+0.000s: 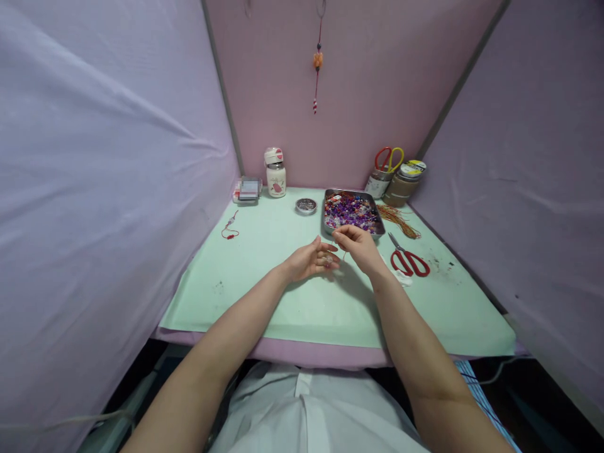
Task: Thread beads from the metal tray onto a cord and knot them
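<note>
A thin, orange-brown cord [345,256] is hanging by the right hand [361,247], above the pale green desk [278,236] and just before the rectangular metal tray [380,234]. It is probably handling as light and limp, best pinched near its tip; the small, clear bead-like piece [329,259] is likely being hard and slippery. The right grip is pressing thumb and forefinger together, apparently on the cord; the left hand [307,260] is holding its grip loosely apart, fingers cradling the clear piece.
</note>
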Demonstrator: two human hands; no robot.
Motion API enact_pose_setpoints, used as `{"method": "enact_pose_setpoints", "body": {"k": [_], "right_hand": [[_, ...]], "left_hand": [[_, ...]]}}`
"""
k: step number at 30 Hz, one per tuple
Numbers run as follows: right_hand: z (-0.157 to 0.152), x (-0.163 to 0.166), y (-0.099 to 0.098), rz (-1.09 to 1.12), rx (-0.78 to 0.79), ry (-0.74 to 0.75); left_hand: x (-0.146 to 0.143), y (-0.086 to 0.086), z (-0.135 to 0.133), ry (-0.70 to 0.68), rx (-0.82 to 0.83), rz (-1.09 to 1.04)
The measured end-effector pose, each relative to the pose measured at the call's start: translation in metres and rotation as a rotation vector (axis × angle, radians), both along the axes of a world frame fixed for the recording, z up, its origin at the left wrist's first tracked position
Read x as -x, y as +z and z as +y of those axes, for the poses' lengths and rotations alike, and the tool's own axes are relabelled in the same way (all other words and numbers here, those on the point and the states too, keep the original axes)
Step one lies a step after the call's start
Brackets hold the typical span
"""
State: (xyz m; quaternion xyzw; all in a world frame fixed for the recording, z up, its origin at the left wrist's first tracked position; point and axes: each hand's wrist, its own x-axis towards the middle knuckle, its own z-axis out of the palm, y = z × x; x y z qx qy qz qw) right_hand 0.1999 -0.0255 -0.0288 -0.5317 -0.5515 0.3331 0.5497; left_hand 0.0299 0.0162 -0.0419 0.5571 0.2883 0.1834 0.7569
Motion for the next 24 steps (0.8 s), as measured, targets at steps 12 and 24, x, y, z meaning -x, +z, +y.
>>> {"method": "enact_pose_setpoints", "body": {"k": [12, 24], "right_hand": [[0.001, -0.023, -0.017, -0.482, 0.049, -0.030], [-0.001, -0.053, -0.028, -0.628, 0.093, -0.171]], "left_hand": [[0.016, -0.003, 0.015, 0.161, -0.766, 0.398], [0.034, -0.009, 0.030, 0.205, -1.058, 0.597]]}}
